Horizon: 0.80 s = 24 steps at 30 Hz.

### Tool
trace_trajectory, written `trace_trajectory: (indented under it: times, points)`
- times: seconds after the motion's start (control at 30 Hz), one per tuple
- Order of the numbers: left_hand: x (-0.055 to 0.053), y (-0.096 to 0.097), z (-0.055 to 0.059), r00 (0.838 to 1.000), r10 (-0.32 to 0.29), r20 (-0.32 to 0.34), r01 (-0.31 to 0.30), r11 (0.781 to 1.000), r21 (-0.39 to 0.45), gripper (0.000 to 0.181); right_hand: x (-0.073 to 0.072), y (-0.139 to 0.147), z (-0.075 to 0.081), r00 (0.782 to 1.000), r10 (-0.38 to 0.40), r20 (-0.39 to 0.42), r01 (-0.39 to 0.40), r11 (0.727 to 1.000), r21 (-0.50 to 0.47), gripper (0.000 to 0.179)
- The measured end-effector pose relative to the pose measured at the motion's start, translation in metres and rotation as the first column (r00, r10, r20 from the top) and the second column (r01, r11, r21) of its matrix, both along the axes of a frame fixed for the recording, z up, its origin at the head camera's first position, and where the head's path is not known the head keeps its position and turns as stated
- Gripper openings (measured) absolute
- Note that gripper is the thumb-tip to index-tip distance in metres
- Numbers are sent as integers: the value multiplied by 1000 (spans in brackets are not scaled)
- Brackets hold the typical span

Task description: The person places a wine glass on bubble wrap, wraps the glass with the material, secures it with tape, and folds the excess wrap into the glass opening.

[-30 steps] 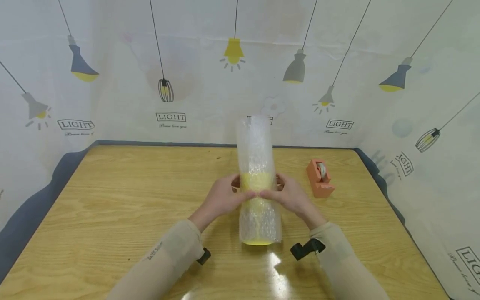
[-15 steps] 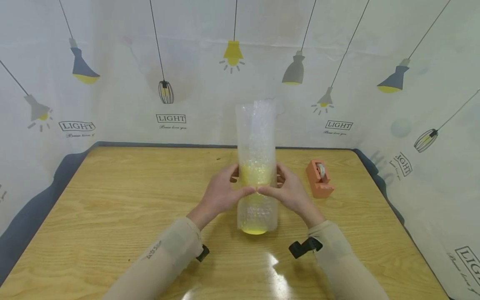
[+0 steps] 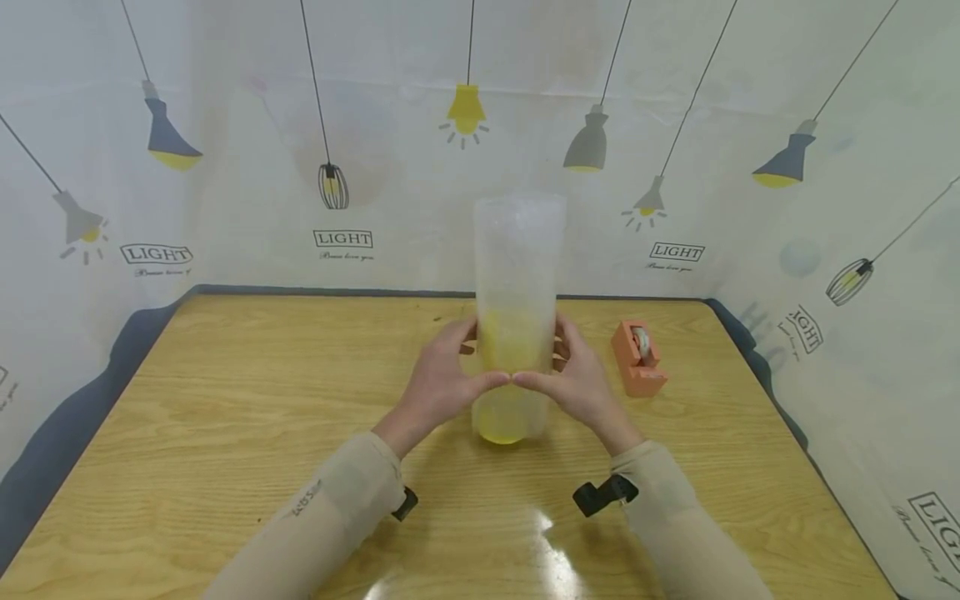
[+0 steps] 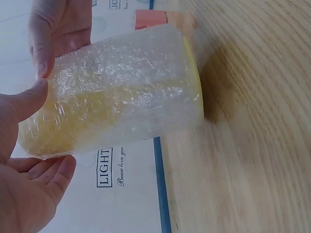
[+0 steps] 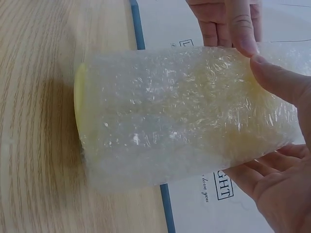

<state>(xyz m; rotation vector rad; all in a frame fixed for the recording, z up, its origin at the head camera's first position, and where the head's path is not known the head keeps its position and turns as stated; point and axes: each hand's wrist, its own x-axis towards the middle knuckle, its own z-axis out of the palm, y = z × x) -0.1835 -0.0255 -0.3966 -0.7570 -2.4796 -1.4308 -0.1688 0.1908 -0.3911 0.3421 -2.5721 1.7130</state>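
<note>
A yellow object wrapped in a tall tube of bubble wrap (image 3: 517, 258) stands roughly upright between my hands. Its yellow base rim (image 4: 194, 77) shows at the lower end; the rest is blurred by the wrap, so its kind is unclear. My left hand (image 3: 442, 371) grips the wrapped object from the left, and my right hand (image 3: 585, 383) from the right. Both thumbs meet at the tips on the near side, while the other fingers curve round the sides, partly hidden. In the wrist views the base is close above the table; contact cannot be judged.
An orange tape dispenser (image 3: 640, 358) with a roll of clear tape stands to the right of my right hand. The wooden table (image 3: 247, 417) ends at a cloth backdrop (image 3: 405, 167) printed with lamps, which rises behind and on both sides.
The wrapped object's lower end has moved up and away from me, and its top now reaches higher in view. Both hands keep hold, with little shift. The tape dispenser stays put.
</note>
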Motion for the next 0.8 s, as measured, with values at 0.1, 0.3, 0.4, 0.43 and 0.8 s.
trace_trajectory:
  times: [0.1,0.3,0.4,0.43,0.8]
  points:
    - [0,0,0,1000,3,-29,-3,1000,12,83,0,-2,-2,1000,-14,-23,14,1000,-4,98]
    - [1,0,-1,997,14,-74,-13,1000,20,87,-1,-4,-7,996,-22,-86,19,999,-29,96]
    - [1,1,-3,996,21,-89,-19,1000,21,88,-1,-4,-10,993,-23,-114,16,998,-59,97]
    - [1,1,-4,995,24,-92,-22,1000,20,88,-1,-5,-11,992,-24,-120,15,998,-69,98]
    - [2,1,-13,994,38,-102,-35,999,25,90,-2,-6,-25,988,-5,-157,-12,994,-107,99]
